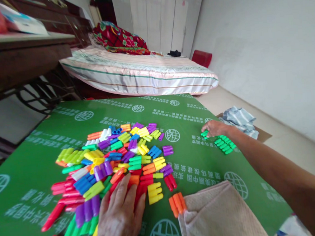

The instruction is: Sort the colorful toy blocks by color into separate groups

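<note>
Right hand (214,128) touching green plastic block (205,133) (cannot tell if pinching); left hand (120,211) loosely spread over plastic-block pile (103,170); likely light, stiff; grasp sides.

The blocks (135,163) on the counter (192,155) are smooth, glossy plastic. The counter itself looks slick, with a faint sheen. At its near edge, the folded cloth (218,209) is matt — slightly rough. Beyond the counter, the bedspread (149,73) has a satiny shine; right of the counter, the wall (265,42) is matt.
</note>
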The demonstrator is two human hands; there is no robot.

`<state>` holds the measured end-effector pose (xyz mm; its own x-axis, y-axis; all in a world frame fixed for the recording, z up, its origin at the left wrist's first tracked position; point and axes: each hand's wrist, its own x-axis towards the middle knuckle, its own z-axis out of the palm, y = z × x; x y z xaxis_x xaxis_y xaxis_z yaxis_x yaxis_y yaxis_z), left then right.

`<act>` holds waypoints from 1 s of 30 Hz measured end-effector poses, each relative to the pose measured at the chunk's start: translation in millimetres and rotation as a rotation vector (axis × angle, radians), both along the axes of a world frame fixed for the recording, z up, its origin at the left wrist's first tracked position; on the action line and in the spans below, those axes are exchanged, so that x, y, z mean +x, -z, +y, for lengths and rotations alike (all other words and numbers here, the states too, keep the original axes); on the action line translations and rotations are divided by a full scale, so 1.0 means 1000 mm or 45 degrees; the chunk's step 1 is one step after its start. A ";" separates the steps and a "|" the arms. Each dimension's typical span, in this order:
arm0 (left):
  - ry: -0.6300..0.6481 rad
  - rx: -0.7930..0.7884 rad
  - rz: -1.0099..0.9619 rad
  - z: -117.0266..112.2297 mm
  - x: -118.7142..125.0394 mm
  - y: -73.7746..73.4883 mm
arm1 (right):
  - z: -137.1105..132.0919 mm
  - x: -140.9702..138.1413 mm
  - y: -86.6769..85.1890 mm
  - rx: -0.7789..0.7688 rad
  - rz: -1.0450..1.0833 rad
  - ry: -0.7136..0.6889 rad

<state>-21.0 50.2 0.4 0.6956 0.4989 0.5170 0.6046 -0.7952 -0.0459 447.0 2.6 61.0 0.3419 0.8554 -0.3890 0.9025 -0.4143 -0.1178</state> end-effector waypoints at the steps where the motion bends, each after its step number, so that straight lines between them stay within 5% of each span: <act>1: -0.001 0.004 -0.015 -0.001 0.001 -0.001 | -0.001 0.003 0.001 0.000 0.000 -0.007; 30: 0.004 0.009 -0.079 -0.007 0.009 -0.012 | -0.023 0.036 0.011 0.061 0.251 0.190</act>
<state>-11.8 43.3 12.7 0.6639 0.4927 0.5626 0.6037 -0.7971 -0.0144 483.1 -20.2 50.2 0.3875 0.8200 -0.4212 0.7891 -0.5312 -0.3084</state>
